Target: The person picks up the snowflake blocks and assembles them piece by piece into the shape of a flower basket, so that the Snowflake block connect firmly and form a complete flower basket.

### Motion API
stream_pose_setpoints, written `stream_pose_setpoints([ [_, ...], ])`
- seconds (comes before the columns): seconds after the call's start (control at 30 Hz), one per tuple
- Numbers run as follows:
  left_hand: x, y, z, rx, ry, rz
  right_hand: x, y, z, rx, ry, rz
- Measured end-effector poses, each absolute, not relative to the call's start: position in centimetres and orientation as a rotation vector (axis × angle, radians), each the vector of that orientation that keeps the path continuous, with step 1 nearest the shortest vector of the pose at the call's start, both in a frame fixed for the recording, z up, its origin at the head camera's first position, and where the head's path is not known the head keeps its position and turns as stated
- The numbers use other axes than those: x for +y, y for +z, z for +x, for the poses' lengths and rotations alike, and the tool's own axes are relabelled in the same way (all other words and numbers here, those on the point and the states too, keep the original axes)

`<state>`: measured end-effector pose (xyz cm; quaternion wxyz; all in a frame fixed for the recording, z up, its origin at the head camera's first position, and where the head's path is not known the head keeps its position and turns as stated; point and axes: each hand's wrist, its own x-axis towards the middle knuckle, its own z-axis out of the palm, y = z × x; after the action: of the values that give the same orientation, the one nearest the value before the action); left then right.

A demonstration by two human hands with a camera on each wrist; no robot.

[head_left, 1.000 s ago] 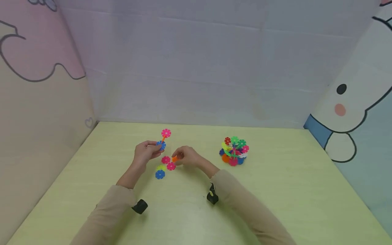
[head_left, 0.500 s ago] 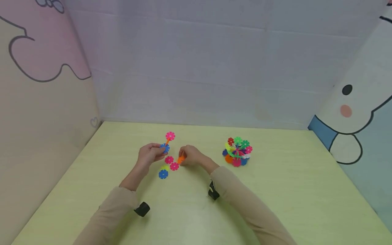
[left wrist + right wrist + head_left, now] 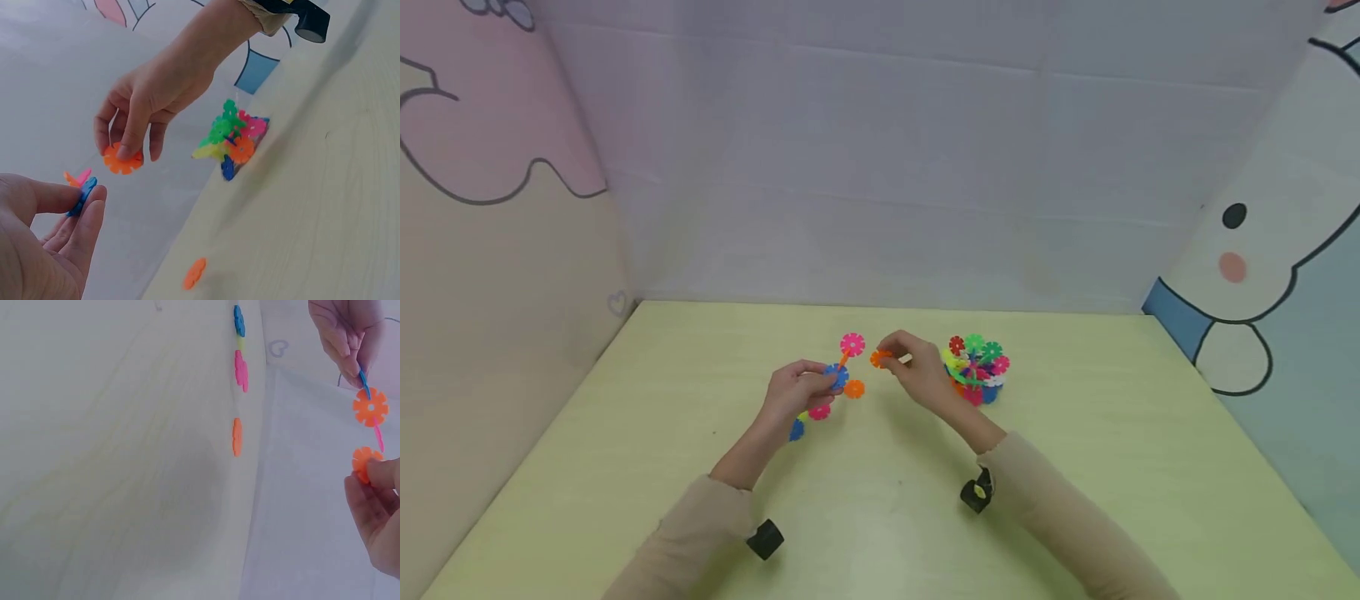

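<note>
Between thumb and fingers my left hand [image 3: 796, 393] pinches a blue notched snowflake disc [image 3: 837, 376]. Joined to it is an orange disc [image 3: 370, 406], which carries a pink disc [image 3: 852, 344] at its far end. To the right, my right hand [image 3: 923, 373] pinches a single orange snowflake disc [image 3: 122, 160] by its edge, raised above the table. A small gap separates this disc from the joined chain in the head view. Below the hands, another orange disc [image 3: 854, 389] lies on the table.
Loose pink discs [image 3: 240, 369], a yellow disc [image 3: 803, 416] and a blue disc [image 3: 797, 430] lie near my left hand, partly hidden by it in the head view. A multicoloured cluster of joined discs [image 3: 974, 367] stands right of my right hand.
My right hand has lifted an orange disc off the table and moved right and away, leaving another orange disc behind. My left hand has shifted right with the joined discs.
</note>
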<state>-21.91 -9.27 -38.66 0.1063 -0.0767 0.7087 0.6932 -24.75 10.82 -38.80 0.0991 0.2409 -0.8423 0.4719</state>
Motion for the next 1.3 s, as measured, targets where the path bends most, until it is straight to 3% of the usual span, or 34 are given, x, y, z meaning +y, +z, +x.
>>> stream_pose_setpoints([
  [0.47, -6.5, -38.6, -20.3, 2.008, 2.059, -0.097, 14.0, -38.5, -23.2, -2.211, 1.308, 0.75],
  [0.67, -6.5, -38.6, -20.0, 2.031, 2.023, -0.076, 14.6, -38.1, -23.3, -2.245, 1.306, 0.887],
  [1.3, -6.7, -38.8, -19.8, 2.046, 1.997, -0.042, 15.1, -37.8, -23.3, -2.368, 1.213, 0.983],
])
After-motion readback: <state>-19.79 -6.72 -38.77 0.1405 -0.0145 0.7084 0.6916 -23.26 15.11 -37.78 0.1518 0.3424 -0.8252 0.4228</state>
